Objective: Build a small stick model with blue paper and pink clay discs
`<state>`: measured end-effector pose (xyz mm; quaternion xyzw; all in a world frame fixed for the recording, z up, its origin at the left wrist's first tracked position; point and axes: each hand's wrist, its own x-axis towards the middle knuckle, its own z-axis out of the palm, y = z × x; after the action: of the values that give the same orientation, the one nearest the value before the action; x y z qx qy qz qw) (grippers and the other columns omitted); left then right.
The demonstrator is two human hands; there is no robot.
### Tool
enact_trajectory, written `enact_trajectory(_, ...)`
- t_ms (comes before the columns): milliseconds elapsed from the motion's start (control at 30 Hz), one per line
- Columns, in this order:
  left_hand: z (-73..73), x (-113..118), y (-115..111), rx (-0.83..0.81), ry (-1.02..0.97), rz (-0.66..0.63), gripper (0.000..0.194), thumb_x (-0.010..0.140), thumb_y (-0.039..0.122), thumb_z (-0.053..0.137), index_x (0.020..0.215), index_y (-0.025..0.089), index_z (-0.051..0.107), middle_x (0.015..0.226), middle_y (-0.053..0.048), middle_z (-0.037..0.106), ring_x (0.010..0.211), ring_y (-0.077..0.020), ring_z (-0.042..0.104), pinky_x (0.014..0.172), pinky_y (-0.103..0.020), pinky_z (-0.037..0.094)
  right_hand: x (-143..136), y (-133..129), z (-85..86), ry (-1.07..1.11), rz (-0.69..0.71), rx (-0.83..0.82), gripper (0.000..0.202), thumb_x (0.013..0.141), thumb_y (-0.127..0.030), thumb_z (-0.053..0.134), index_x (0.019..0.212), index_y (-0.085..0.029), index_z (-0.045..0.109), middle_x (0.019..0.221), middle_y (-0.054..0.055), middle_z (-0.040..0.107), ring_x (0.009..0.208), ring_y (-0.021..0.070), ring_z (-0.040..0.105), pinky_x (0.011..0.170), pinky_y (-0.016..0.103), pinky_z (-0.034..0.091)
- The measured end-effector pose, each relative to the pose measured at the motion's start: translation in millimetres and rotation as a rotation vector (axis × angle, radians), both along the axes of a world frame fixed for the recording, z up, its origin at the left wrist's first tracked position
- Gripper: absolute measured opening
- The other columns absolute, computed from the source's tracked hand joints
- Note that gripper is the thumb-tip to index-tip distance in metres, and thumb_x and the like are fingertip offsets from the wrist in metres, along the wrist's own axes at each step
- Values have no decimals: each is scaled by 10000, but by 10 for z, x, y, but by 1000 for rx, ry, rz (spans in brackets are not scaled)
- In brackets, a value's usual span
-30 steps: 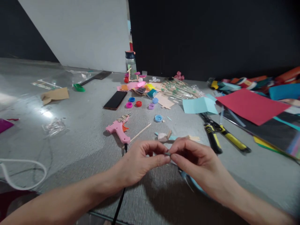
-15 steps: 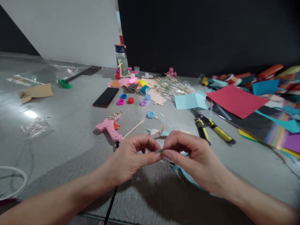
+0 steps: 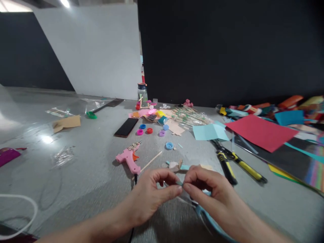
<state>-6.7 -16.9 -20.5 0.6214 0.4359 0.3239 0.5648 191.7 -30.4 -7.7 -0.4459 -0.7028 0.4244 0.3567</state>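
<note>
Close together near the front of the table, my left hand (image 3: 158,194) and my right hand (image 3: 209,189) both pinch a tiny pale blue-green strip (image 3: 180,183). Fingertips cover most of it, so its full shape is hidden. Under my right hand lie light-blue-handled scissors (image 3: 211,222), partly covered. Just beyond my fingers sit small cut pieces of paper (image 3: 186,167) and a whitish scrap (image 3: 173,165). A wooden stick (image 3: 152,160) rests beside the pink glue gun (image 3: 129,160) to the left.
Yellow-and-black pliers (image 3: 239,165) lie at right, by red paper (image 3: 260,131) and light blue paper (image 3: 210,131). Several bottle caps, including a light blue one (image 3: 169,145), a phone (image 3: 126,127), bundled sticks (image 3: 191,115) and a water bottle (image 3: 142,91) stand farther back.
The whole scene has shifted down and somewhat right in view, as the camera has tilted up. Both hands keep their pinch on the small strip.
</note>
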Motion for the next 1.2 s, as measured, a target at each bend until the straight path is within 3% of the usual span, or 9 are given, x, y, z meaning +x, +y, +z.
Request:
enact_trajectory(333, 76, 64, -39, 80, 0, 30, 113, 825, 293, 751, 848, 185, 726, 841, 4, 699, 843, -168, 596, 818, -295, 421, 30, -11, -8, 4, -10, 7, 240, 953, -342, 591, 761, -199, 603, 713, -13, 576, 663, 123, 519, 602, 238, 398)
enact_trajectory(667, 149, 103, 11, 8, 68, -15, 182, 821, 359, 752, 886, 188, 747, 831, -1, 700, 818, -168, 569, 778, -298, 408, 131, 18, -13, 116, 6, -128, 236, 924, -382, 657, 788, -190, 646, 686, -16, 574, 632, 114, 489, 570, 224, 384)
enact_trajectory(867, 224, 117, 18, -21, 47, -62, 160, 909, 303, 623, 912, 210, 753, 881, 2, 718, 883, -167, 607, 825, -290, 429, 187, 6, 59, 182, 7, -161, 197, 928, -333, 661, 797, -186, 642, 699, -18, 579, 627, 100, 472, 554, 220, 358)
enact_trajectory(1067, 177, 105, 33, 3, 66, -46, 171, 844, 387, 754, 931, 239, 758, 914, 17, 729, 873, -163, 615, 837, -287, 448, 192, 10, 67, 195, -3, -159, 163, 932, -283, 659, 799, -190, 642, 710, -31, 581, 637, 89, 466, 559, 215, 355)
enact_trajectory(1200, 143, 116, 35, 53, 78, -16, 128, 840, 357, 769, 888, 239, 751, 863, 37, 725, 831, -147, 611, 847, -283, 454, 193, 15, 52, 149, 6, -134, 149, 945, -262, 651, 812, -194, 642, 741, -35, 600, 677, 87, 498, 601, 211, 383)
